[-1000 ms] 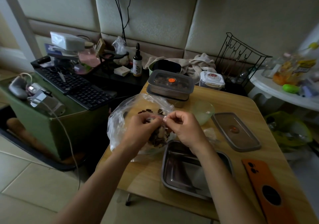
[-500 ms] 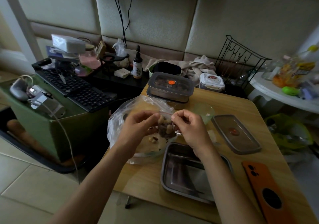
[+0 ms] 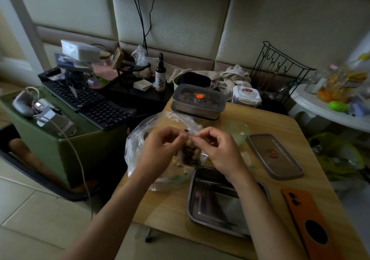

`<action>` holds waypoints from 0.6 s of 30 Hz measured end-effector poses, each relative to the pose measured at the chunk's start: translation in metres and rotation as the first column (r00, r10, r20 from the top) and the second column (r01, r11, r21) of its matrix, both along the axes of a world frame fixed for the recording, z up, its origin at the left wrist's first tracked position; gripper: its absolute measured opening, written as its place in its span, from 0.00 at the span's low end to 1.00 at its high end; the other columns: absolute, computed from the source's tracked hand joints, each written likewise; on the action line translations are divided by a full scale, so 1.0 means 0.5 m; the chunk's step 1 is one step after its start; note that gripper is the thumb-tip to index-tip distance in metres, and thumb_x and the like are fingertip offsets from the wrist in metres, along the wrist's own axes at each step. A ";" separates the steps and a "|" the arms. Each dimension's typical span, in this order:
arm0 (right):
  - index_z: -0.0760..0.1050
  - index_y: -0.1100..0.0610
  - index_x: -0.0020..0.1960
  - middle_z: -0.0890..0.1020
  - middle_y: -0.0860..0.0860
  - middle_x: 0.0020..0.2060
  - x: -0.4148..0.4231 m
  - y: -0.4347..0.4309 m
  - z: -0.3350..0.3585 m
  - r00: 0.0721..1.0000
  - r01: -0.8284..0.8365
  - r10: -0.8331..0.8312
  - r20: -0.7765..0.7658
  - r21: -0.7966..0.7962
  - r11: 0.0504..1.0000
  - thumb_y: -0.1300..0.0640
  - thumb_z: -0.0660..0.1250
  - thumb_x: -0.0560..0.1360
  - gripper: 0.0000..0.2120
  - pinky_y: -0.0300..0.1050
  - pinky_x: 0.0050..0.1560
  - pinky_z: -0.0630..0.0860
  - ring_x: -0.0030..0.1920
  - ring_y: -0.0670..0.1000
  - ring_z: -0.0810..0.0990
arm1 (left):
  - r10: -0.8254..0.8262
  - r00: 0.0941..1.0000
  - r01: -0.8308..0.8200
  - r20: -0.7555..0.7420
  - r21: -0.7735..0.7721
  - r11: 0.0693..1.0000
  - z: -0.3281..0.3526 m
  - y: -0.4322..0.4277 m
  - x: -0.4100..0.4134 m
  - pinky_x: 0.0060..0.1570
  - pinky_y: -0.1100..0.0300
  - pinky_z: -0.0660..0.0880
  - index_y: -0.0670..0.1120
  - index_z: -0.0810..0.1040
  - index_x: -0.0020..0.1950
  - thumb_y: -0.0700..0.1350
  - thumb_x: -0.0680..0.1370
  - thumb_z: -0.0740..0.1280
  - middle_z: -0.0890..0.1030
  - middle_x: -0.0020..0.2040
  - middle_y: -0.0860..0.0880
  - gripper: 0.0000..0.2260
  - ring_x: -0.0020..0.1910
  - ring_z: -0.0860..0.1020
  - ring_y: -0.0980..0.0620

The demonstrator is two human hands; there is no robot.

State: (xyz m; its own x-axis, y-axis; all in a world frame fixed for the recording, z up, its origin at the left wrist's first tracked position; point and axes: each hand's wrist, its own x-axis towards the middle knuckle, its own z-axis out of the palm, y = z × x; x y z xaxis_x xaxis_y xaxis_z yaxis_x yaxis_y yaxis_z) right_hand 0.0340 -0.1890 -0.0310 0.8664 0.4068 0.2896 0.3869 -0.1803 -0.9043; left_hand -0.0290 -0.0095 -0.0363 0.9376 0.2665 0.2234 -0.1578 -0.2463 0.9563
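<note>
My left hand point(image 3: 162, 151) and right hand point(image 3: 218, 149) hide much inside the bag point(image 3: 138, 145); the small thing point(image 3: 188, 139) they pinch is too tiny to identify.

A crumpled clear plastic bag point(image 3: 138, 149) stands bunched upward around a clump of brown and pale pieces point(image 3: 188, 154).

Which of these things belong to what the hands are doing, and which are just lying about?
In use: left hand and right hand pinching the clear plastic bag of food pieces; open steel tray beside it, likely its lid too.
Lying about: orange phone, keyboard, dropper bottle, closed container, wire rack.
</note>
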 end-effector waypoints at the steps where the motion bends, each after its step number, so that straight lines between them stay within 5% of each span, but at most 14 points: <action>1: 0.83 0.50 0.47 0.85 0.47 0.42 0.000 0.000 0.000 1.000 -0.005 0.006 -0.017 0.012 1.000 0.56 0.75 0.78 0.02 0.46 0.49 0.80 0.45 0.47 0.83 | -0.001 1.000 0.000 0.007 0.024 1.000 0.001 -0.001 0.000 0.48 0.56 0.83 0.50 0.83 0.49 0.49 0.79 0.70 0.85 0.45 0.52 0.04 0.47 0.84 0.56; 10: 0.83 0.53 0.45 0.83 0.47 0.39 0.004 -0.002 0.002 0.997 -0.038 0.040 -0.061 0.032 0.999 0.59 0.76 0.77 0.04 0.44 0.48 0.77 0.42 0.46 0.80 | -0.005 0.997 -0.011 0.082 0.191 0.981 0.007 0.011 0.000 0.44 0.64 0.79 0.57 0.84 0.46 0.48 0.78 0.73 0.84 0.43 0.58 0.03 0.44 0.82 0.59; 15: 0.83 0.55 0.47 0.84 0.53 0.42 -0.002 0.002 0.007 0.998 -0.028 0.029 -0.048 0.017 0.999 0.58 0.75 0.77 0.02 0.44 0.48 0.78 0.43 0.48 0.81 | 0.031 0.989 -0.063 0.144 0.221 0.973 0.008 0.005 0.000 0.47 0.53 0.82 0.60 0.81 0.44 0.48 0.77 0.72 0.84 0.44 0.58 0.06 0.45 0.82 0.58; 18: 0.83 0.55 0.47 0.84 0.50 0.41 -0.006 0.004 0.009 0.999 -0.030 0.030 -0.028 0.006 1.000 0.59 0.75 0.78 0.01 0.41 0.47 0.78 0.43 0.46 0.81 | 0.031 0.986 -0.073 0.165 0.258 0.963 0.011 0.004 -0.002 0.46 0.56 0.80 0.61 0.80 0.44 0.46 0.77 0.73 0.83 0.43 0.57 0.09 0.45 0.82 0.58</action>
State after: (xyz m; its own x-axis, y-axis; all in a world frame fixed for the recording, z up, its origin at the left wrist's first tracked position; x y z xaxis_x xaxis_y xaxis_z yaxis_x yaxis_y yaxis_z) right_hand 0.0312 -0.1870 -0.0263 0.8616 0.4315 0.2672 0.3662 -0.1640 -0.9160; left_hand -0.0298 -0.0075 -0.0309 0.8712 0.2257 0.4359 -0.2817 -0.4972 0.8206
